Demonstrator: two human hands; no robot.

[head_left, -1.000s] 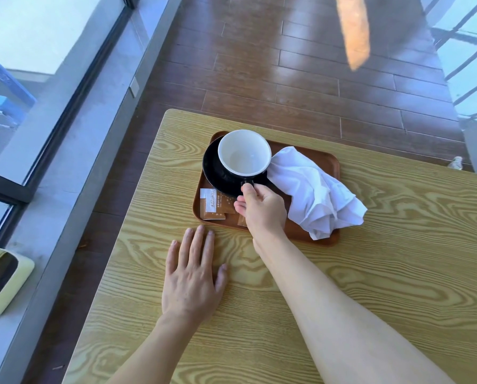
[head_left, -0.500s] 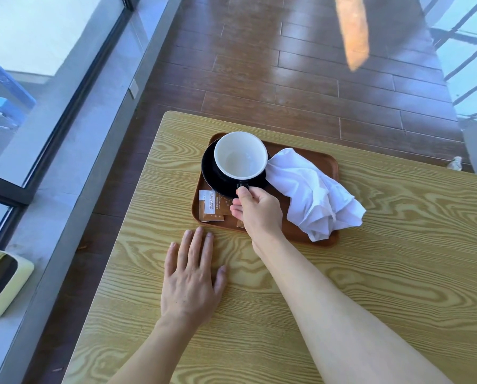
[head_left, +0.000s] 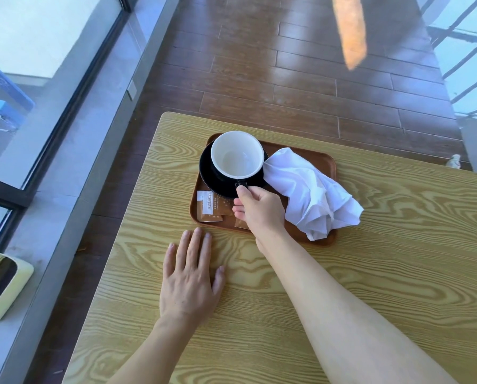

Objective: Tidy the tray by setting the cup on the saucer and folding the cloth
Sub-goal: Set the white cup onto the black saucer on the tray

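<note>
the cup (head_left: pixel 236 155) sits on the black saucer (head_left: pixel 212 180) at the upper left of the tray (head_left: pixel 309 157), so that part looks done. the right hand (head_left: pixel 261 210) pinches the cup handle with its fingers (head_left: pixel 243 193). the left hand (head_left: pixel 189 275) lies flat and open on the worktop (head_left: pixel 398 245), holding nothing. the cloth (head_left: pixel 306 189) is crumpled and not yet folded.

You have one tray (head_left: pixel 319 159) holding one cup (head_left: pixel 236 155), one saucer (head_left: pixel 208 177), one cloth (head_left: pixel 306 189), and two visible sachets (head_left: pixel 209 207), at 7 o'clock.

Wooden table (head_left: pixel 384 273) (yellow grain), brown tray (head_left: pixel 301 155), left hand (head_left: pixel 189 281) flat
</note>
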